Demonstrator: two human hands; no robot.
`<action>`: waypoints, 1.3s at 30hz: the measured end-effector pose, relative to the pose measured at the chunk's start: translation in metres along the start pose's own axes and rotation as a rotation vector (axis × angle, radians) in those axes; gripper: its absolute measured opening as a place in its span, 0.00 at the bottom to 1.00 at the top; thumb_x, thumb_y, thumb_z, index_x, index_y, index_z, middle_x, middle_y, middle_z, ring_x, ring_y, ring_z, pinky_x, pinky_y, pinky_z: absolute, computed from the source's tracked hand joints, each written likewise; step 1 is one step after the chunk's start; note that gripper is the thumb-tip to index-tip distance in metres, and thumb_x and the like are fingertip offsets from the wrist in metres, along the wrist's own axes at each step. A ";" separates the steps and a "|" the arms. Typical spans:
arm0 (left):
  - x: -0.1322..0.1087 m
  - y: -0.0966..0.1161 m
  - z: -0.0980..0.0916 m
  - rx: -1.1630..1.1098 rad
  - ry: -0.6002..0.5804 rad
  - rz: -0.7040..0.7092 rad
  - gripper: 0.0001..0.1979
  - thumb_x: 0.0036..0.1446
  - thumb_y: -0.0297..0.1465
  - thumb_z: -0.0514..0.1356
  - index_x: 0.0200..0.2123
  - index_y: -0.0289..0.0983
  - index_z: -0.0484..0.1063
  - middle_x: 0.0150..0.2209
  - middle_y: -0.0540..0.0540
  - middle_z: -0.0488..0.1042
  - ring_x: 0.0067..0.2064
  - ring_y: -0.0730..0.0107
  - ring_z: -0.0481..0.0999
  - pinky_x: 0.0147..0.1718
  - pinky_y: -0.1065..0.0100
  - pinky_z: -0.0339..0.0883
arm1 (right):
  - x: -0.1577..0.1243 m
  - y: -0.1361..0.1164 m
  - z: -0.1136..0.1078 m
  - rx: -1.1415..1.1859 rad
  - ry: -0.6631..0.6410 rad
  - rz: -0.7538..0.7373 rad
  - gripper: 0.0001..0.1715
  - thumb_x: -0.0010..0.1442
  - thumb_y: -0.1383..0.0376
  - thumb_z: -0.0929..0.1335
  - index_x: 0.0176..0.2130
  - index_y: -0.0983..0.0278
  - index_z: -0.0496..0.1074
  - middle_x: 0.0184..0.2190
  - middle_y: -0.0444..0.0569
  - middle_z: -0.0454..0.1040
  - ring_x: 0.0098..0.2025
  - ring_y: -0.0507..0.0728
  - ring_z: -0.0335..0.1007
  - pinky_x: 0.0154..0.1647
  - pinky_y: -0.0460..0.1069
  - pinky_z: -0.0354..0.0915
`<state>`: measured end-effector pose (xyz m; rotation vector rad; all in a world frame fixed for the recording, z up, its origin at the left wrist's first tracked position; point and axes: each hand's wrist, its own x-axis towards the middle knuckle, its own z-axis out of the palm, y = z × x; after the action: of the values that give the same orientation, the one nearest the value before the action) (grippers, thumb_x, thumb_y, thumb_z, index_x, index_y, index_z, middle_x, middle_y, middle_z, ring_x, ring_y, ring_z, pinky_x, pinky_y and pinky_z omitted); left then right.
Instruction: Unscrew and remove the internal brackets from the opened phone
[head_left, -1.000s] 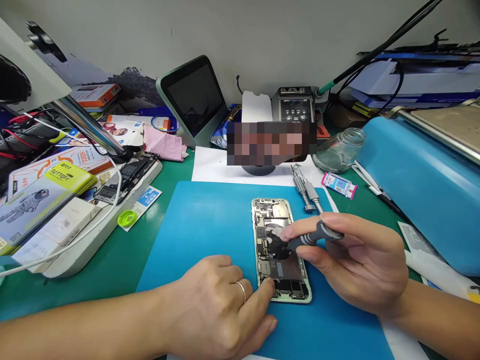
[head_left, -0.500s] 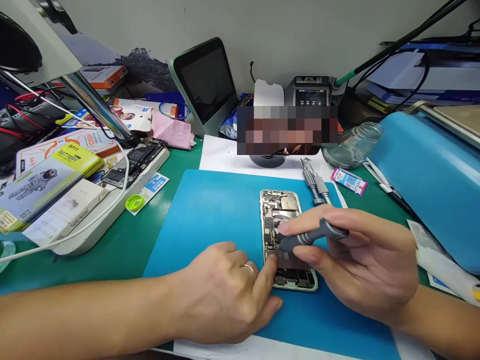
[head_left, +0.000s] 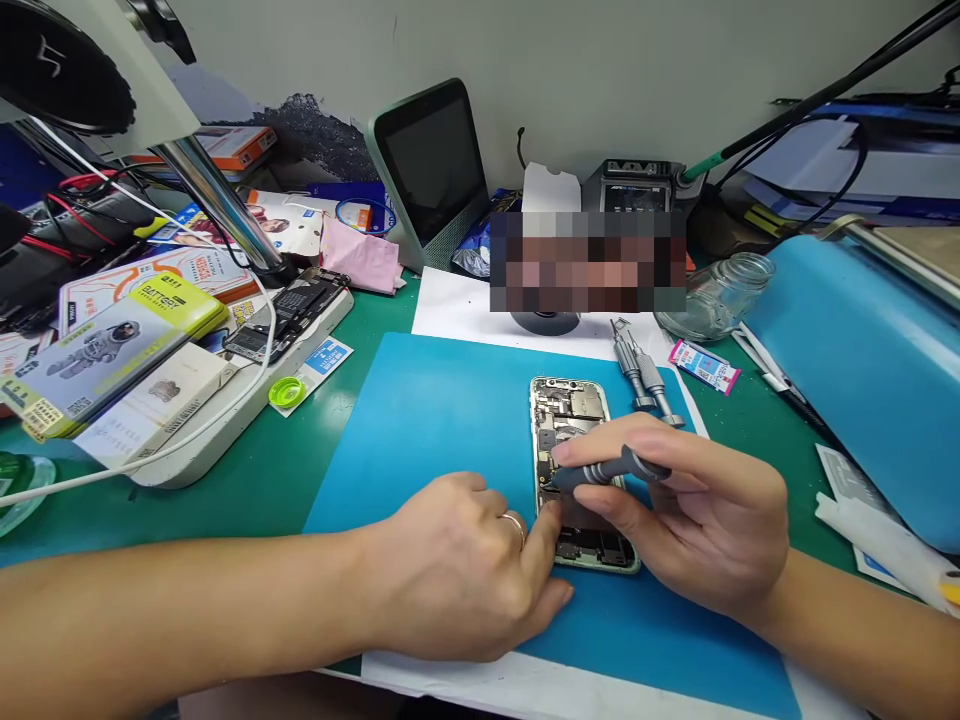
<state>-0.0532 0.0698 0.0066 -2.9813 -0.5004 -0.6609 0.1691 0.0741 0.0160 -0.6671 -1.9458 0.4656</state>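
An opened phone with its boards exposed lies on a blue mat. My right hand is closed round a grey screwdriver, whose tip touches the phone's left middle. My left hand rests on the mat beside the phone's lower left edge, with a ring on one finger. Its fingers are loosely curled, and one fingertip presses the phone's inside near the screwdriver tip. It holds nothing that I can see.
Two spare screwdrivers lie behind the phone. A glass jar, a small packet and a blue machine are at the right. A tablet stands at the back; boxes, cables and a green cap crowd the left.
My head has shifted, so the scene slid right. The screwdriver tip moved from the phone's middle to its left side. My left fingertip crept up along the phone towards the tip.
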 end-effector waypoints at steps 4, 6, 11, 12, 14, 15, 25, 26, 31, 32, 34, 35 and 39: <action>0.001 -0.001 0.000 0.001 0.003 -0.002 0.18 0.73 0.35 0.49 0.46 0.27 0.73 0.21 0.50 0.72 0.20 0.64 0.73 0.18 0.59 0.61 | 0.000 0.000 0.001 0.001 -0.001 -0.011 0.43 0.58 0.80 0.74 0.66 0.54 0.67 0.41 0.47 0.86 0.42 0.60 0.86 0.45 0.54 0.83; 0.001 -0.002 -0.001 0.005 -0.007 0.000 0.17 0.72 0.35 0.50 0.45 0.27 0.73 0.21 0.50 0.72 0.20 0.64 0.73 0.18 0.60 0.61 | -0.001 0.001 0.002 0.001 -0.007 -0.013 0.44 0.58 0.80 0.74 0.66 0.53 0.66 0.41 0.46 0.86 0.42 0.59 0.85 0.45 0.54 0.83; -0.001 -0.002 -0.002 0.011 -0.005 0.010 0.17 0.72 0.35 0.52 0.46 0.26 0.73 0.21 0.50 0.72 0.20 0.65 0.73 0.18 0.61 0.59 | -0.001 0.002 0.002 -0.001 -0.012 -0.008 0.42 0.59 0.80 0.74 0.66 0.53 0.66 0.41 0.46 0.86 0.42 0.59 0.85 0.44 0.55 0.83; -0.001 -0.002 -0.001 0.010 -0.001 0.012 0.18 0.72 0.35 0.52 0.46 0.25 0.73 0.21 0.50 0.72 0.20 0.65 0.73 0.18 0.61 0.59 | -0.001 0.001 0.002 -0.004 -0.011 -0.005 0.41 0.60 0.80 0.74 0.65 0.53 0.66 0.41 0.46 0.86 0.42 0.59 0.85 0.44 0.55 0.83; -0.001 -0.002 -0.001 0.007 0.010 0.017 0.18 0.72 0.35 0.52 0.48 0.24 0.73 0.21 0.50 0.72 0.20 0.65 0.73 0.18 0.61 0.59 | -0.001 0.001 0.001 -0.012 -0.010 0.006 0.40 0.60 0.79 0.74 0.65 0.53 0.66 0.41 0.47 0.86 0.42 0.59 0.85 0.43 0.55 0.83; -0.001 -0.003 -0.001 0.005 0.016 0.019 0.19 0.72 0.35 0.52 0.48 0.24 0.73 0.20 0.50 0.72 0.20 0.65 0.73 0.18 0.61 0.60 | -0.001 0.001 0.001 -0.015 -0.009 0.011 0.40 0.60 0.79 0.74 0.64 0.53 0.66 0.41 0.47 0.86 0.41 0.59 0.85 0.43 0.55 0.83; 0.000 -0.003 -0.002 -0.007 0.015 0.011 0.19 0.73 0.35 0.51 0.47 0.25 0.74 0.21 0.50 0.72 0.20 0.64 0.72 0.18 0.60 0.59 | -0.001 0.002 0.001 -0.054 -0.045 -0.044 0.42 0.63 0.77 0.73 0.69 0.54 0.62 0.43 0.50 0.85 0.43 0.60 0.85 0.45 0.56 0.82; 0.000 -0.003 -0.002 -0.006 0.014 0.013 0.19 0.73 0.35 0.50 0.47 0.25 0.74 0.21 0.50 0.73 0.20 0.64 0.73 0.18 0.60 0.59 | -0.001 0.002 0.001 -0.068 -0.055 -0.056 0.42 0.63 0.77 0.73 0.70 0.55 0.62 0.43 0.51 0.85 0.43 0.60 0.85 0.45 0.56 0.82; -0.001 -0.003 -0.002 0.010 0.014 0.015 0.18 0.72 0.35 0.50 0.47 0.25 0.73 0.21 0.50 0.72 0.20 0.65 0.73 0.19 0.60 0.60 | -0.001 0.003 0.000 -0.100 -0.111 -0.066 0.45 0.64 0.78 0.72 0.72 0.54 0.58 0.45 0.52 0.84 0.46 0.60 0.84 0.44 0.55 0.83; -0.001 -0.003 -0.002 0.012 0.014 0.017 0.19 0.72 0.35 0.51 0.47 0.25 0.73 0.21 0.50 0.73 0.21 0.65 0.73 0.19 0.60 0.60 | -0.001 0.004 0.000 -0.094 -0.114 -0.062 0.45 0.64 0.78 0.71 0.72 0.55 0.57 0.45 0.52 0.83 0.47 0.59 0.84 0.44 0.54 0.83; -0.001 -0.003 -0.002 0.010 0.013 0.021 0.18 0.72 0.35 0.51 0.47 0.25 0.73 0.21 0.50 0.73 0.21 0.65 0.74 0.19 0.60 0.60 | -0.001 0.005 0.001 -0.090 -0.115 -0.066 0.46 0.64 0.79 0.71 0.72 0.55 0.57 0.45 0.52 0.83 0.47 0.59 0.84 0.45 0.54 0.83; -0.001 -0.003 -0.002 0.007 0.010 0.020 0.18 0.72 0.35 0.51 0.47 0.25 0.73 0.21 0.50 0.73 0.21 0.65 0.74 0.19 0.60 0.60 | -0.001 0.005 0.001 -0.095 -0.119 -0.076 0.45 0.64 0.78 0.71 0.73 0.56 0.56 0.45 0.52 0.82 0.47 0.59 0.84 0.46 0.54 0.83; 0.000 -0.003 -0.001 -0.002 0.011 0.009 0.17 0.73 0.35 0.50 0.43 0.28 0.73 0.20 0.51 0.71 0.20 0.66 0.72 0.19 0.60 0.60 | -0.001 0.003 0.000 -0.147 -0.157 -0.133 0.44 0.66 0.77 0.70 0.73 0.59 0.55 0.45 0.54 0.82 0.45 0.58 0.83 0.47 0.55 0.82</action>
<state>-0.0546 0.0724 0.0074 -2.9779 -0.4864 -0.6766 0.1702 0.0758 0.0139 -0.6034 -2.1736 0.3026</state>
